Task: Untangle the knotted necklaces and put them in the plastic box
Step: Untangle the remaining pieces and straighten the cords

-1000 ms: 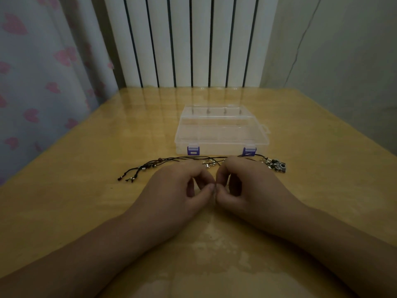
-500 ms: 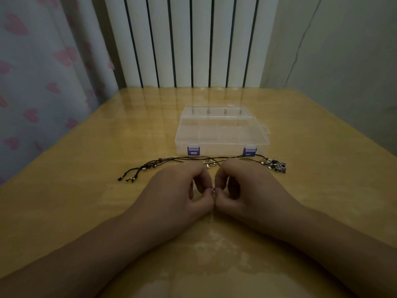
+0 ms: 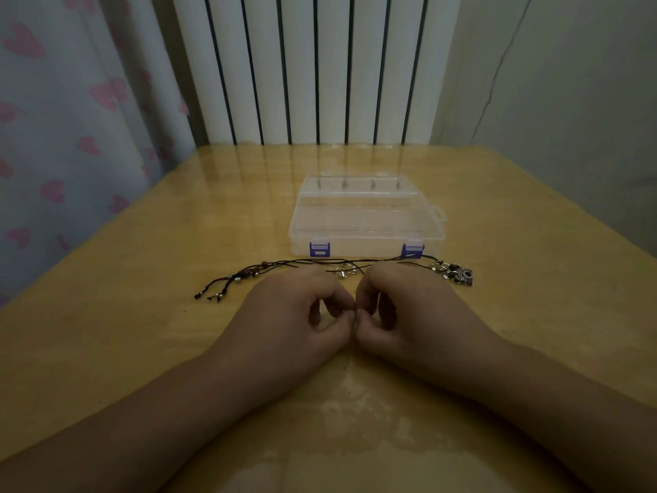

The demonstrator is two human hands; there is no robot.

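A glossy yellow wooden table (image 3: 142, 314) fills the lower view. Behind its far edge stands a white ribbed radiator (image 3: 313, 65). At left hangs a pale curtain (image 3: 64, 137) (pink hearts printed on it); a cracked grey wall (image 3: 554, 101) rises at right.

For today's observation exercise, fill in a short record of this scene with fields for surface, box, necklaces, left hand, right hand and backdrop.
surface: glossy wooden table
box: clear plastic box, lid closed, two purple latches facing the person
necklaces: black cord necklaces lying on the table in front of the box, camera-shaped charm at the right end
left hand: left hand, fingers curled, pinching something small, too small to identify
right hand: right hand, fingers curled, pinching at the same spot
backdrop: white radiator, heart-print curtain
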